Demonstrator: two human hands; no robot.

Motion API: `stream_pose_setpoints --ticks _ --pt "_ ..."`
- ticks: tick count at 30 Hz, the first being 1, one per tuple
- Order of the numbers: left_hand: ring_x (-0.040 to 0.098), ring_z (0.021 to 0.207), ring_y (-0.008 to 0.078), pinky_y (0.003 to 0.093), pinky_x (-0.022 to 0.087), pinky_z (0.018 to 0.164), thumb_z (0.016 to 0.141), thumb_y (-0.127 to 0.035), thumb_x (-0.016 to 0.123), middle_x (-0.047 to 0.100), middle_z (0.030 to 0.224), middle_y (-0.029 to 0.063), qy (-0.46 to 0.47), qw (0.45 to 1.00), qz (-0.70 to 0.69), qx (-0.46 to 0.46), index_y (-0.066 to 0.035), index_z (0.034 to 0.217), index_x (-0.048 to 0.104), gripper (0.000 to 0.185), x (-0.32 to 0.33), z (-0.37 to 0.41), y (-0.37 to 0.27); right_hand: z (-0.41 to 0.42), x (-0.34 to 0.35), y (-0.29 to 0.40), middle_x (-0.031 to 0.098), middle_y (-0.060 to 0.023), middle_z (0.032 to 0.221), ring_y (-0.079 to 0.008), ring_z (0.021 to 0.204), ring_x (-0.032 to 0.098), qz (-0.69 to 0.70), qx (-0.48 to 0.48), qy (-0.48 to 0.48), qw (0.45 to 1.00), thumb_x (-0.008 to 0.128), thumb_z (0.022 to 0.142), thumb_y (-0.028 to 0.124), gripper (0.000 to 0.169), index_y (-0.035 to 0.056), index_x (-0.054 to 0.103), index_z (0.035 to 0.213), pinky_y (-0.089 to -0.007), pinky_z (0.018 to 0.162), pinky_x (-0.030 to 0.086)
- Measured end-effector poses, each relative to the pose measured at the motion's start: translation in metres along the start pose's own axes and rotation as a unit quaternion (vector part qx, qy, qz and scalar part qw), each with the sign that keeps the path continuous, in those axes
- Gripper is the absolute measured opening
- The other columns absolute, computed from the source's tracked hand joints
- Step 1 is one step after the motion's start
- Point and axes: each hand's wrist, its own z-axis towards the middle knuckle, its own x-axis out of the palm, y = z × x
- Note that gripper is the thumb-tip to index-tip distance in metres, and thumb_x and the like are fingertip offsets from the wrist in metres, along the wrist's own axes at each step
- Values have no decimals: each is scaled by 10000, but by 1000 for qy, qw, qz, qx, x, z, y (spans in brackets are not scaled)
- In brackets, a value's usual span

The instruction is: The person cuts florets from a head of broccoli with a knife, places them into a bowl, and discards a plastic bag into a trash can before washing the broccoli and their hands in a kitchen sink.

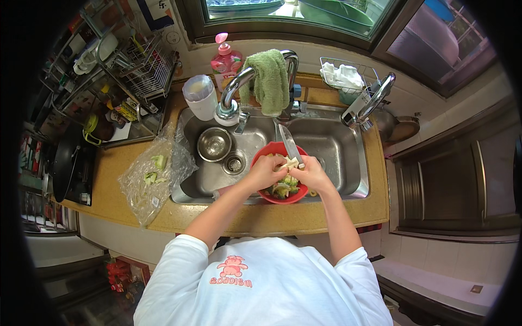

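Note:
A red plastic bowl holding broccoli pieces rests at the front of the double sink, over its divider. Above the bowl, my left hand grips one side of a pale vegetable piece, perhaps a broccoli stem. The fingers of my right hand touch the other side of the piece. In that same right hand is a knife, its blade pointing up and away towards the faucet. The knife's handle is mostly hidden by the fingers.
A steel bowl sits in the left basin. On the counter to the left lies a clear plastic bag with broccoli scraps. A faucet draped with a green cloth, a second faucet and a pink soap bottle stand behind.

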Motion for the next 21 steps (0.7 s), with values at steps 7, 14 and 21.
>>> stream_pose_setpoints --ticks 7,14,21 --pt "492 661 44 210 419 555 830 -127 553 570 722 -12 51 994 -91 -40 19 970 615 211 -10 -4 -12 -7 -10 24 566 20 706 -35 624 491 48 82 63 993 577 722 92 148 -2 602 834 -218 549 413" --pt "515 658 42 200 440 540 812 -164 589 591 717 -12 100 988 -84 -81 12 835 634 183 -40 3 4 -10 -29 33 600 -21 714 -59 610 516 -56 120 9 991 604 695 109 191 -12 612 843 -222 506 403" --pt "579 879 155 293 526 677 834 -175 584 595 969 70 39 925 -310 -215 19 1012 589 263 -41 6 14 -10 -31 33 602 -17 690 -63 556 502 -59 165 -32 984 673 695 177 248 7 622 868 -223 467 383"
